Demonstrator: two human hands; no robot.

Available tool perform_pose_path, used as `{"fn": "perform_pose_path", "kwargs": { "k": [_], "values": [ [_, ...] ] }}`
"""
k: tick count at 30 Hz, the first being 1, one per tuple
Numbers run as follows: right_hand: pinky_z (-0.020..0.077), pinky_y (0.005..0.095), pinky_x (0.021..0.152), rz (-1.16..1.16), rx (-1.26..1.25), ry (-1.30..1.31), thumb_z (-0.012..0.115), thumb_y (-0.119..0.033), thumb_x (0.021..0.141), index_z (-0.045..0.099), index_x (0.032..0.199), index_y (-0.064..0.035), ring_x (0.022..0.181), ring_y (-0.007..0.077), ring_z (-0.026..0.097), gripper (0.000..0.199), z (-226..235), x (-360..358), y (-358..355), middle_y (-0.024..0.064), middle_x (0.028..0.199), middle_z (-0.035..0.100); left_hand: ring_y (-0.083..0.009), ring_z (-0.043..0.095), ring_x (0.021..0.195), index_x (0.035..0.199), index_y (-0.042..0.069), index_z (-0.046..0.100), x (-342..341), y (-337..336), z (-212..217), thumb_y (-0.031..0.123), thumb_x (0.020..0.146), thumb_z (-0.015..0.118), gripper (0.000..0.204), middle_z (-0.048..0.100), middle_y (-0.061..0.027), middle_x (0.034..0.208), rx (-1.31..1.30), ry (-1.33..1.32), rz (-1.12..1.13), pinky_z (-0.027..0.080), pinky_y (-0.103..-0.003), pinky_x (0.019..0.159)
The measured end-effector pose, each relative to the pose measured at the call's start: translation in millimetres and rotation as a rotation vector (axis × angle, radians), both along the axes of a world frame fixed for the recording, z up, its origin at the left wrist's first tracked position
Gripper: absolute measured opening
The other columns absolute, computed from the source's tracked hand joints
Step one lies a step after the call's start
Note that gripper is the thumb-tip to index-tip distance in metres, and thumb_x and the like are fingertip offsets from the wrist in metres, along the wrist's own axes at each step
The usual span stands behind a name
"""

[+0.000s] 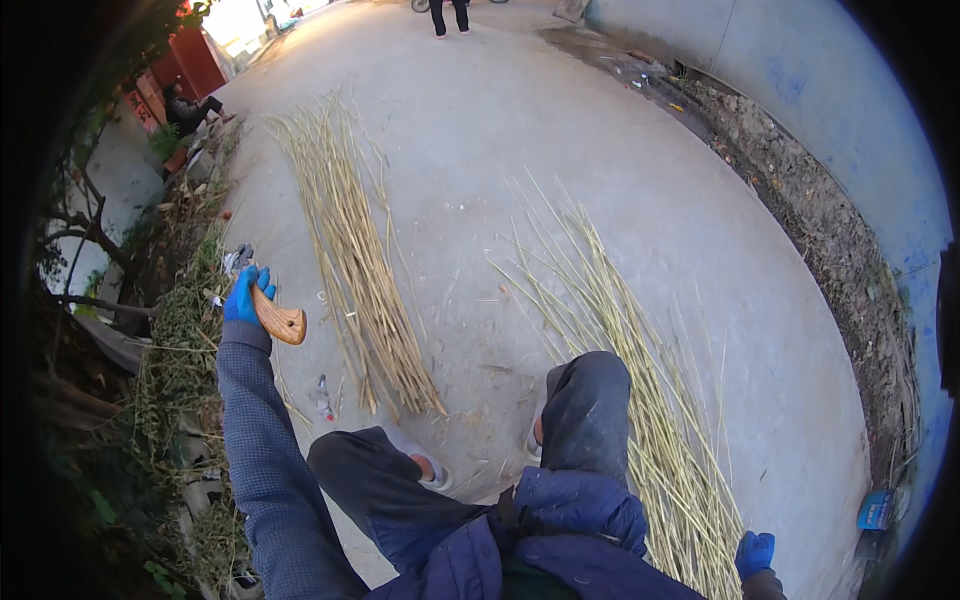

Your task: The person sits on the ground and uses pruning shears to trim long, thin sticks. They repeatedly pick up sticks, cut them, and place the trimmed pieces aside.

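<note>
My left hand, in a blue glove, is closed round a curved wooden handle with a small hole near its end. The far part of that tool is hidden or hard to tell from the ground behind it. At the lower right, my right hand, also blue-gloved, looks curled beside a loose bundle of thin yellow-green stalks. Whatever its fingers hold, if anything, does not show. A second bundle of drier, browner stalks lies on the concrete, ahead of my feet and to the left.
Dry weeds and branches line the left edge of the concrete lane. A person sits at the far left; another person's legs show far ahead. On the right run a soil strip, a pale wall and a blue container.
</note>
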State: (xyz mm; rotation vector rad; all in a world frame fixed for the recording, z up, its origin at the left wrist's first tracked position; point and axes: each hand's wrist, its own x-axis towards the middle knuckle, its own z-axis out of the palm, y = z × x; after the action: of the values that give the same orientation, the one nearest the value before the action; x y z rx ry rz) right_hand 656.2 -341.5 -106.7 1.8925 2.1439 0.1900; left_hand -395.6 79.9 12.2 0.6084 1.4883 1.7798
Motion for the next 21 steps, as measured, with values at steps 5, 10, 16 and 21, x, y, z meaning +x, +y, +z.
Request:
{"fn": "perform_pose_path", "kwargs": {
  "k": [5,10,16,21],
  "values": [
    [0.0355,0.0455,0.061,0.144,0.086,0.029,0.057,-0.012,0.081,0.045,0.076,-0.0100,0.050,0.0309,0.050,0.013,-0.2,-46.0,104.4,0.0066,0.052,0.051,-0.0121,0.063,0.080,0.126,0.005,0.057,50.6,-31.5,-16.4,0.028,0.089,0.069,0.045,0.068,-0.0061,0.107,-0.029,-0.097,-0.115,0.055,-0.029,0.068],
    [0.0369,0.0456,0.061,0.121,-0.063,-0.012,0.059,-0.015,0.081,0.050,0.080,-0.0094,0.050,0.0285,0.056,0.010,-10.0,-76.7,171.2,0.0059,0.056,0.058,-0.0103,0.060,0.077,0.125,0.005,0.057,129.4,-57.0,-39.2,0.028,0.092,0.066,0.041,0.066,-0.0055,0.107,-0.131,-0.149,-0.210,0.054,-0.025,0.063],
    [0.0387,0.0463,0.064,0.028,-0.117,-0.066,0.051,-0.019,0.087,0.056,0.082,-0.0088,0.058,0.0280,0.062,0.013,-44.2,-87.1,195.6,0.0073,0.062,0.065,-0.0095,0.057,0.064,0.120,-0.002,0.057,184.6,-64.8,-66.2,0.028,0.093,0.065,0.041,0.063,-0.0053,0.087,-0.241,-0.183,-0.341,0.052,-0.023,0.052],
    [0.0398,0.0464,0.065,-0.135,-0.250,-0.111,0.048,-0.020,0.088,0.060,0.084,-0.0113,0.061,0.0288,0.064,0.016,-85.3,-87.6,177.0,0.0086,0.068,0.068,-0.0110,0.058,0.072,0.124,0.001,0.055,188.3,-69.4,-81.3,0.027,0.093,0.065,0.041,0.064,-0.0076,0.104,-0.312,-0.162,-0.349,0.053,-0.025,0.054]
  ]
}}
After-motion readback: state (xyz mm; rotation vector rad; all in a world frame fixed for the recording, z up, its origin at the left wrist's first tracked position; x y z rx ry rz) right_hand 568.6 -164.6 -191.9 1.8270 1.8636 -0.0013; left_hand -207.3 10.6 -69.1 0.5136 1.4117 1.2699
